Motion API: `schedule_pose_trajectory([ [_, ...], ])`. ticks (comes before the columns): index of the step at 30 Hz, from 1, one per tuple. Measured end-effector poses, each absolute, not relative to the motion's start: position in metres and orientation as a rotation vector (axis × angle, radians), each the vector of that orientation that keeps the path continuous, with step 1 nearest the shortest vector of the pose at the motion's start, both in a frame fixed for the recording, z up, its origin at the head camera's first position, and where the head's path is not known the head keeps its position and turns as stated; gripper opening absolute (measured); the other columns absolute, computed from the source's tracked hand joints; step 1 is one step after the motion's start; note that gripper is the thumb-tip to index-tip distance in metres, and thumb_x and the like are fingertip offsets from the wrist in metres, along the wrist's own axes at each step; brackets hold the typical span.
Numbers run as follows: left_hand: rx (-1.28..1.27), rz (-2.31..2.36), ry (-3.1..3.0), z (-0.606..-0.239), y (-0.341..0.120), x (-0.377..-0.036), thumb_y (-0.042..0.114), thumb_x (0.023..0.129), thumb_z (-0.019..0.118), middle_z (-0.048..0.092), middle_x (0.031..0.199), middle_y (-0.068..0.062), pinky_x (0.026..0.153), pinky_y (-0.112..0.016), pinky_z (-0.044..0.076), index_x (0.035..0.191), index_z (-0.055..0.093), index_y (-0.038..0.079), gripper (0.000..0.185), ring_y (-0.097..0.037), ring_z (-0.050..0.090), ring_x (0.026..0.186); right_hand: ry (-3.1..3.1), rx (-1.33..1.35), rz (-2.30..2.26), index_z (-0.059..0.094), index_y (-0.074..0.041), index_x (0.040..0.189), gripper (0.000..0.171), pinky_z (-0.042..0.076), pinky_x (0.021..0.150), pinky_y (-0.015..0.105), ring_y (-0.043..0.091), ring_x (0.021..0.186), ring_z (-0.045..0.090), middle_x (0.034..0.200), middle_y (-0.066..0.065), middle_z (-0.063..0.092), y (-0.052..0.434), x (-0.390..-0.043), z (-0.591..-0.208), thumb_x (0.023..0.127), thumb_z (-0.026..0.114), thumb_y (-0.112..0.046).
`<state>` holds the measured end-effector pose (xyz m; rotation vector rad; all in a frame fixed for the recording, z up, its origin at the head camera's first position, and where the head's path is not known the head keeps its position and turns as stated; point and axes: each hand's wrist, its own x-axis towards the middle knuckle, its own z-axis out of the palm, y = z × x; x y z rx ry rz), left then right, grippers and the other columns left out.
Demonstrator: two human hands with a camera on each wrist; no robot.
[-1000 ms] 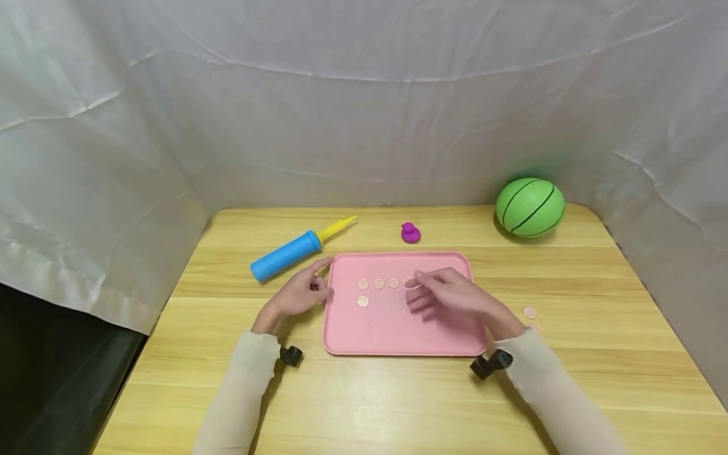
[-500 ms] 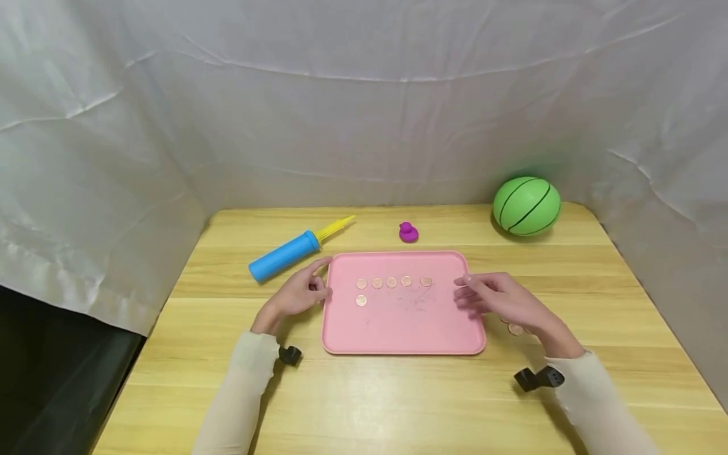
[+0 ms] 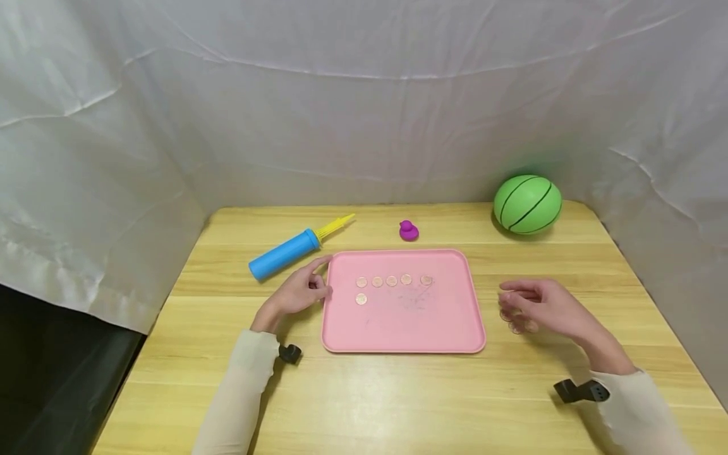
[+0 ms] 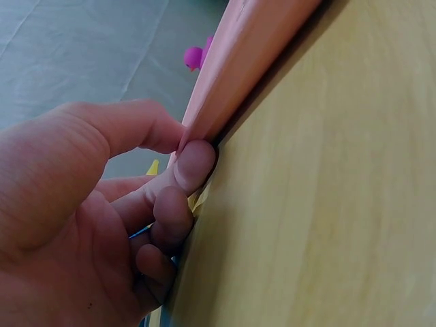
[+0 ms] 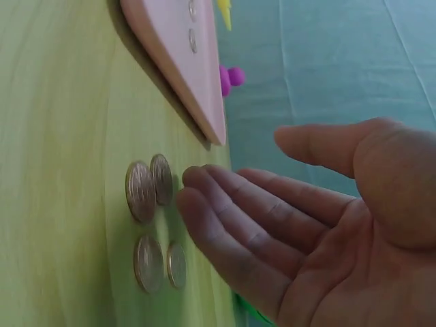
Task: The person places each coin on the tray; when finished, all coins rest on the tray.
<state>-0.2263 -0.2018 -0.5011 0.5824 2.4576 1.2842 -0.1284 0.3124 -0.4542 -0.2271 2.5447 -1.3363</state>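
A pink tray [image 3: 398, 332] lies on the wooden table. My left hand [image 3: 296, 292] pinches its left edge; in the left wrist view the thumb is on the rim and a finger [image 4: 195, 165] sits low against the side. Several copper-coloured coins lie flat on the tray, mostly in one row ending at a coin [image 3: 426, 279] on the right; a single coin [image 3: 361, 299] is below the row's left end. Right of the tray, my right hand [image 3: 554, 311] hovers with empty, loosely extended fingers. Several loose coins [image 5: 140, 192] lie on the table by its fingertips, partly hidden in the head view.
Behind the tray sits a purple toy duck [image 3: 408, 231]. A blue hand pump [image 3: 284, 254] with a yellow nozzle lies at the back left. At the back right is a green ball [image 3: 527, 205] with black lines. Pale cloth [image 3: 364, 139] hangs around the table.
My right hand has moved from above the tray to the right, over the loose coins. This uncovers the coin at the row's right end. The left hand stays at the tray edge.
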Motion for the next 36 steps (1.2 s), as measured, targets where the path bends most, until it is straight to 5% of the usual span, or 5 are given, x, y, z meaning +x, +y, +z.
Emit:
schedule_pose_trajectory([
  [12, 0.57, 1.284, 2.457, -0.5, -0.201, -0.226, 0.005, 0.104, 0.069, 0.068, 0.082, -0.009, 0.073, -0.025, 0.044, 0.171, 0.032, 0.004, 0.077, -0.017, 0.055, 0.074, 2.757, -0.185, -1.063, 0.065, 0.014, 0.137, 0.049, 0.062, 0.07, 0.026, 0.02, 0.093, 0.077, 0.111, 0.02, 0.081, 0.313, -0.123, -0.457, 0.1, 0.079, -0.015],
  [17, 0.571, 1.293, 2.449, -0.499, -0.2, -0.226, 0.004, 0.103, 0.069, 0.068, 0.081, -0.009, 0.073, -0.025, 0.044, 0.171, 0.032, 0.004, 0.077, -0.018, 0.055, 0.073, 2.828, -0.173, -0.924, 0.072, 0.009, 0.125, 0.047, 0.057, 0.071, 0.024, 0.017, 0.088, 0.073, 0.1, 0.01, 0.082, 0.307, -0.121, -0.459, 0.094, 0.087, -0.023],
  [26, 0.576, 1.308, 2.442, -0.501, -0.201, -0.226, 0.002, 0.103, 0.069, 0.067, 0.08, -0.008, 0.073, -0.024, 0.044, 0.17, 0.032, 0.003, 0.077, -0.017, 0.055, 0.073, 2.84, -0.167, -0.786, 0.076, -0.002, 0.101, 0.02, 0.051, 0.073, 0.031, 0.014, 0.081, 0.062, 0.088, 0.003, 0.073, 0.297, -0.125, -0.462, 0.093, 0.085, -0.018],
  [36, 0.573, 1.289, 2.463, -0.5, -0.201, -0.226, 0.004, 0.103, 0.071, 0.067, 0.081, -0.009, 0.075, -0.024, 0.046, 0.17, 0.034, 0.004, 0.077, -0.018, 0.057, 0.074, 2.739, -0.238, -0.75, 0.075, -0.005, 0.091, 0.017, 0.049, 0.073, 0.029, 0.014, 0.077, 0.059, 0.08, -0.001, 0.069, 0.304, -0.139, -0.461, 0.092, 0.085, -0.019],
])
